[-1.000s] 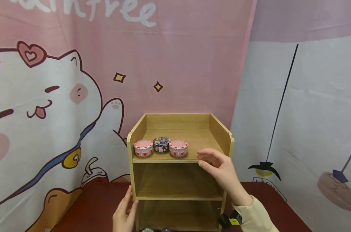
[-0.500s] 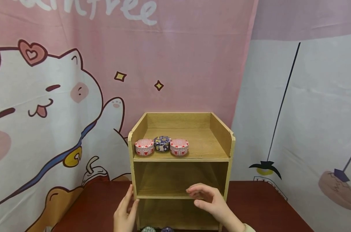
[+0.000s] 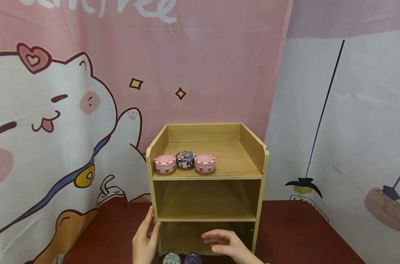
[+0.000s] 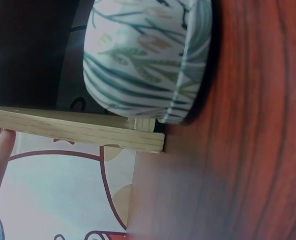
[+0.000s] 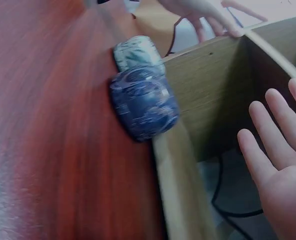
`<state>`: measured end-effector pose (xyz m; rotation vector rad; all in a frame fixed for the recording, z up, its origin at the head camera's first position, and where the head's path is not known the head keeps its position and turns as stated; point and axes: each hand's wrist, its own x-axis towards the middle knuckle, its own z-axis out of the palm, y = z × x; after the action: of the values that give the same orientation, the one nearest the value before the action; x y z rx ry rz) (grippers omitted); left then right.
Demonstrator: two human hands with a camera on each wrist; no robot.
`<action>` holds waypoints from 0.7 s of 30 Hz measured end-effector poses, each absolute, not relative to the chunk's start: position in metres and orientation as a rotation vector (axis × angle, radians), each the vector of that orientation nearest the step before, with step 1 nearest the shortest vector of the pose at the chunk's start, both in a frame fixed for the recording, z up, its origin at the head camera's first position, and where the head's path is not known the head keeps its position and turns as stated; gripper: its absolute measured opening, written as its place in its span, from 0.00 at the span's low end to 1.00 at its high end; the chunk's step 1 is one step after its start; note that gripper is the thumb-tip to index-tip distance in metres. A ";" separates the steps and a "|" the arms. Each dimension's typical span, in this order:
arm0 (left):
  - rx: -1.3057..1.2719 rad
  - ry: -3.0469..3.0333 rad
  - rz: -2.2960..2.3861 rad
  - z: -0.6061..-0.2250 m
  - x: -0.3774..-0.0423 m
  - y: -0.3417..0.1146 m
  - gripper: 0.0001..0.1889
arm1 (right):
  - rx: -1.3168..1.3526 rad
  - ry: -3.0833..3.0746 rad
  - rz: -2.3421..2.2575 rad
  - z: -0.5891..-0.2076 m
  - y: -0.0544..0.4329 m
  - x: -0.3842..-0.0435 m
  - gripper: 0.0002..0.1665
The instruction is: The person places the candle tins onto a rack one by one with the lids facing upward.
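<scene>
Left hand [image 3: 144, 244]: at the left side panel of the wooden shelf unit [image 3: 206, 201], fingers extended along it, thumb apart near the front edge; steadies against the panel without a grasp. Right hand [image 3: 228, 244]: in front of the lowest compartment, right of centre; fingers loosely extended, thumb separated from them, gap between clearly unoccupied, nothing held.

Two round tins lie on the dark red bench [image 3: 305, 234] at the unit's lower front edge: a white-and-green leaf-patterned tin [image 4: 142, 60] toward the left panel, and a dark blue-purple tin [image 5: 145, 105] just to its right. The right hand is near the latter, not touching it.

Top board, left portion, three tins in a row: pink-and-red tin [image 3: 165, 164], navy-and-yellow tin [image 3: 185, 160] set slightly further back, second pink-and-red tin [image 3: 204, 163]. Behind: printed cloth [image 3: 213, 66] with a white cat figure. Right wrist view also shows a black cord [image 5: 243, 215] beyond the bottom board.
</scene>
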<state>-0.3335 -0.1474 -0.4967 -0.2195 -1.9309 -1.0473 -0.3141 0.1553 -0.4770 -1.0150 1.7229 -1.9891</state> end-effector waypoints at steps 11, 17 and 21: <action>-0.225 -1.898 -1.053 -0.497 -0.334 -0.147 0.40 | -0.957 1.972 -1.781 -0.502 0.140 -0.331 0.50; -0.210 -1.903 -1.062 -0.497 -0.333 -0.146 0.40 | -0.985 1.921 -1.663 -0.512 0.132 -0.338 0.55; -0.201 -1.912 -1.066 -0.496 -0.332 -0.145 0.40 | -1.004 1.912 -1.610 -0.516 0.128 -0.341 0.52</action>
<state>-0.3323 -0.1449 -0.4961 -0.2011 -1.9122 -1.0663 -0.3406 0.1280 -0.5163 -1.0042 1.9122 -1.6098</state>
